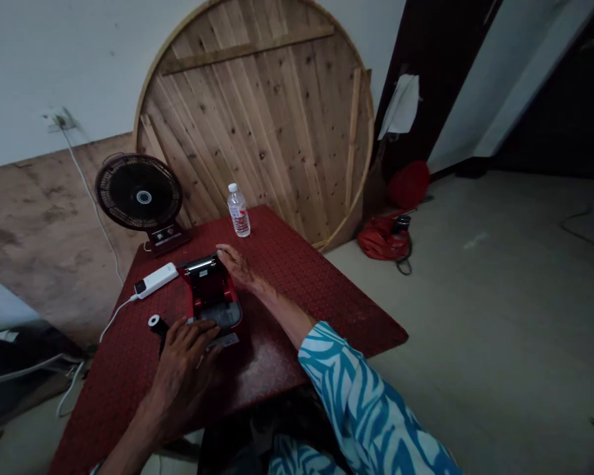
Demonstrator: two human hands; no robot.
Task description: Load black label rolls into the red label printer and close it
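Observation:
An open red label printer (210, 297) sits on a red patterned tabletop (307, 290), its lid section raised at the far end. My right hand (235, 265) rests its fingertips on the printer's far right corner and holds nothing visible. My left hand (183, 369) lies over the printer's near end, its fingers curved down and hiding part of that end. Just left of those fingers, a black roll with a white core (157, 326) partly disappears behind the hand. A pale strip (224, 340) shows at the printer's near edge.
A white power adapter (154, 280) with a cable lies left of the printer. Beyond it stand a black desk fan (139, 192) and a plastic water bottle (238, 211). A round wooden board (257, 112) leans behind the table. A red bag (383, 239) lies on the floor.

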